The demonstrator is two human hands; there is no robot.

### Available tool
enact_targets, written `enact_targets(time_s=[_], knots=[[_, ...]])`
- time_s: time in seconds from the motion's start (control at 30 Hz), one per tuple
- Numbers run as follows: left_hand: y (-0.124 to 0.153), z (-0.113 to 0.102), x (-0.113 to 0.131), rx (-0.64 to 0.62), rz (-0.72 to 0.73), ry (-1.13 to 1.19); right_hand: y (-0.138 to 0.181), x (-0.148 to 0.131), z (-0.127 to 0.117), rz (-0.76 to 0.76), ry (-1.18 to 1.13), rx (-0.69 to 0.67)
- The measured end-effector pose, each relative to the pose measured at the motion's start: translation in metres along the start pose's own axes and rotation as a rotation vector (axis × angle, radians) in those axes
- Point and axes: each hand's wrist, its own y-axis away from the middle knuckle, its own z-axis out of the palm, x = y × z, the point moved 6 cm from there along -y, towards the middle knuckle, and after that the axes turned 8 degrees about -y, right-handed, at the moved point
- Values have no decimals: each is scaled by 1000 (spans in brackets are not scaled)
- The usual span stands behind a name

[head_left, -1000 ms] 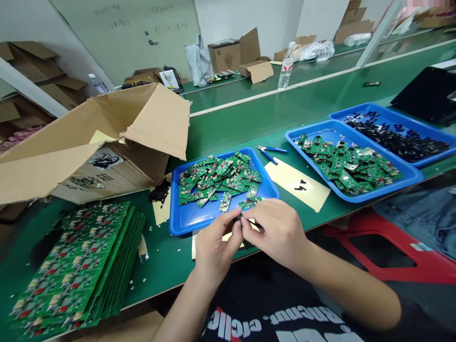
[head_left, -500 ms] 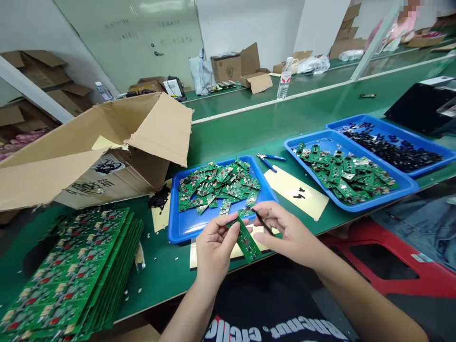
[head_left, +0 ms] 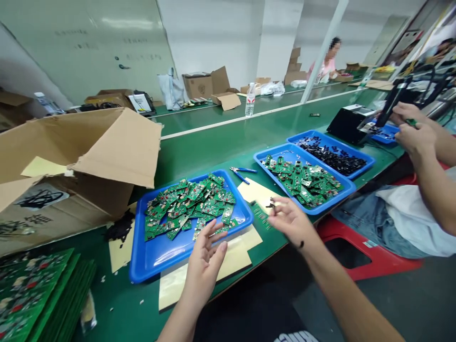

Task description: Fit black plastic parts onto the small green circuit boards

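My left hand (head_left: 205, 261) is open with nothing in it, fingers spread, just in front of the left blue tray (head_left: 142, 259), which carries a heap of small green circuit boards (head_left: 192, 199). My right hand (head_left: 290, 222) has its fingers curled, and a single narrow circuit board (head_left: 261, 215), smeared by motion, is at its thumb and fingertips. A small dark tip (head_left: 301, 244) shows by the right wrist; the rest of it is hidden. Small black pieces (head_left: 270, 205) lie by the fingers on yellow paper (head_left: 252, 188). Blue-handled nippers (head_left: 242, 174) lie behind.
Right of my hands are a second blue tray (head_left: 320, 205) of boards and a third (head_left: 368, 166) of black parts. A stack of larger board panels (head_left: 39, 294) and an open cardboard box (head_left: 114, 152) stand left. A co-worker's hands (head_left: 415, 128) work at far right.
The left hand has let go of the circuit board, which is now at the right hand. My hands have moved apart, and the view has turned right, bringing in a co-worker's hands.
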Motion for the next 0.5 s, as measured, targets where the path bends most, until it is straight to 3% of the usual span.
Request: enact_targets(time_s=[0.07,0.17,0.23,0.33,0.5], knots=[[-4,-13,-6,-7,22,-206,-24,-12,-55,-111,310,224],[-11,-37,-12,57,58,-507,-56,-24,-118,-166,423,388],[-16,-48,-11,97,99,-715,-71,-27,-144,-189,507,457],[-29,-53,-4,120,161,-958,-86,-28,-160,-202,635,499],[-69,-50,15,179,174,-1051,-91,-32,-159,-182,843,539]])
